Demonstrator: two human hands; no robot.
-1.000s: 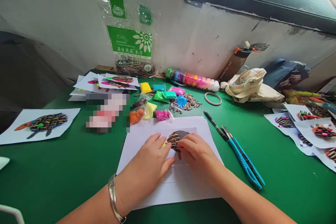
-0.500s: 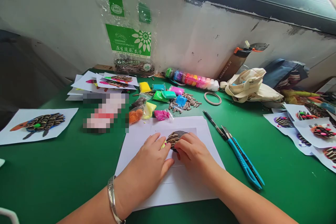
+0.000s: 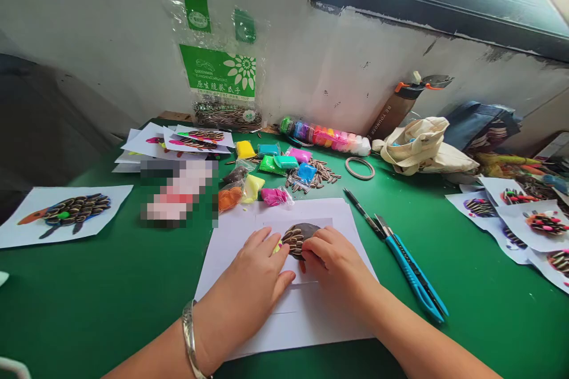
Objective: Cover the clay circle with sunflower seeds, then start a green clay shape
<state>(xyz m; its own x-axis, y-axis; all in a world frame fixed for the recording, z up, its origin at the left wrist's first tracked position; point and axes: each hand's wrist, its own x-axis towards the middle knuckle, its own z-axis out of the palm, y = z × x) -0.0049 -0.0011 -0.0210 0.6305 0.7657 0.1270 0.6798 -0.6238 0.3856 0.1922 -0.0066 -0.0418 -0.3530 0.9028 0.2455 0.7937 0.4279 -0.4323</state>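
A dark brown clay oval (image 3: 302, 234) set with rows of striped sunflower seeds lies on a cut paper sheet (image 3: 297, 237), which rests on a larger white sheet (image 3: 306, 323). My right hand (image 3: 331, 260) covers the oval's right side, its fingers pressed against the clay. My left hand (image 3: 253, 275) lies on the paper to the left, its fingertips beside the seeds and a small yellow clay bit (image 3: 278, 246). A silver bangle (image 3: 190, 337) circles my left wrist. The oval's lower edge is hidden by my hands.
Bags of coloured clay (image 3: 272, 164) and loose sunflower seeds (image 3: 313, 173) lie beyond the paper on the green table mat (image 3: 111, 290). Blue utility knives (image 3: 413, 272) lie to the right. Seed-and-clay pictures lie at both sides (image 3: 64, 213) (image 3: 544, 225). A pixelated patch (image 3: 178, 192) covers something at left.
Both hands remain on the clay oval with no clear change in grip. The whole view has shifted only slightly.
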